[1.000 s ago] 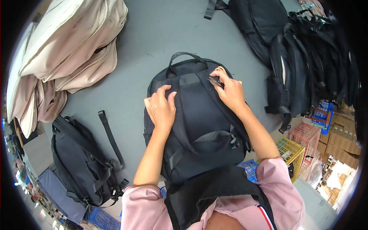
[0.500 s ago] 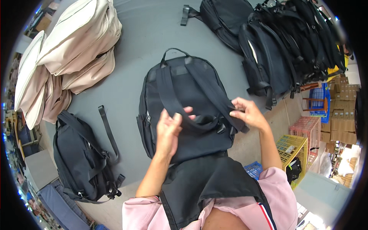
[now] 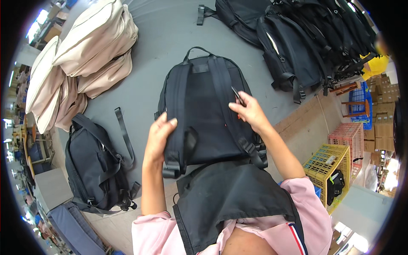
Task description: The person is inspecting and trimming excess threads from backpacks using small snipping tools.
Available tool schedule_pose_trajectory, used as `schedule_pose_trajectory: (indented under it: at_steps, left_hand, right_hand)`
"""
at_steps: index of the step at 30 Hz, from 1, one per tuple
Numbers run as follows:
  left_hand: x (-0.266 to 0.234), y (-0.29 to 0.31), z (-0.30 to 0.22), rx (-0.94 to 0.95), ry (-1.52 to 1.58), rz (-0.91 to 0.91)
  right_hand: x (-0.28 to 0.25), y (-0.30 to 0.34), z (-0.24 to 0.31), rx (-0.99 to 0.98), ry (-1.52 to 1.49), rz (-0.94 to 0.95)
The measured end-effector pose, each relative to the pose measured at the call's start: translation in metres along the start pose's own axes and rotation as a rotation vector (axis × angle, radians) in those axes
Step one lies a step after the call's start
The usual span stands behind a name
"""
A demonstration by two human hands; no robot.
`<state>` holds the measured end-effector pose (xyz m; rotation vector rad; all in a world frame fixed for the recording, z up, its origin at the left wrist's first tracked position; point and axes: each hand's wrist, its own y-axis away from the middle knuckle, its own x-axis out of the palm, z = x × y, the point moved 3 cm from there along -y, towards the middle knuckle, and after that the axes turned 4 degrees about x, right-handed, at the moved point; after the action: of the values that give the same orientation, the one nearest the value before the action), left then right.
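A black backpack (image 3: 208, 114) lies on the grey table in front of me, its back panel and both shoulder straps facing up. The top handle points away from me. At its left edge my left hand (image 3: 159, 134) grips the side, thumb on top by the left strap (image 3: 180, 106); the other fingers are partly hidden. My right hand (image 3: 250, 112) is over the right strap (image 3: 222, 83), closed on a small dark pointed tool (image 3: 238, 96) that looks like thread snips. The tool's tip points up and away from me, and a bit of red shows below the fingers.
Cream bags (image 3: 93, 42) are piled at the far left. Another black backpack (image 3: 95, 163) with a loose strap lies at the near left. Several black backpacks (image 3: 289, 55) crowd the far right. Beyond the table's right edge stand a yellow crate (image 3: 327, 165), a pink crate (image 3: 346, 138) and cardboard boxes (image 3: 384, 123).
The two shoulder straps, held together before, now lie apart and flat along the backpack. My left hand moved left to the edge; my right hand moved left and up, the pointed tool now showing.
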<state>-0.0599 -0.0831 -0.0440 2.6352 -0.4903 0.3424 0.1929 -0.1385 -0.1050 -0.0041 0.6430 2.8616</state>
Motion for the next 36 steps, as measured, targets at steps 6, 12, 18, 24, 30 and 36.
schedule_pose_trajectory:
  at_steps: [6,12,18,24,30,36]
  left_hand:
    - [-0.033,0.040,0.053,-0.096,-0.184,0.008]
    - [-0.029,0.038,0.055,-0.101,-0.737,0.072]
    - [-0.020,0.049,0.035,-0.041,-0.903,0.227]
    - [-0.040,0.005,-0.025,0.167,-1.281,-0.095]
    - [-0.052,-0.168,-0.033,0.513,-0.924,-0.126]
    - [-0.034,-0.264,0.016,0.067,-0.285,0.043]
  right_hand:
    - [0.002,0.024,-0.017,0.010,0.056,-0.061]
    - [0.003,0.025,0.006,-0.225,0.395,-0.226]
    - [0.001,0.019,0.012,-0.415,0.664,-0.342]
    - [-0.003,-0.014,0.061,-0.486,0.640,-0.397]
    - [0.035,-0.081,0.100,-0.400,0.576,-0.220]
    - [0.057,-0.183,0.108,-0.487,0.717,-0.231]
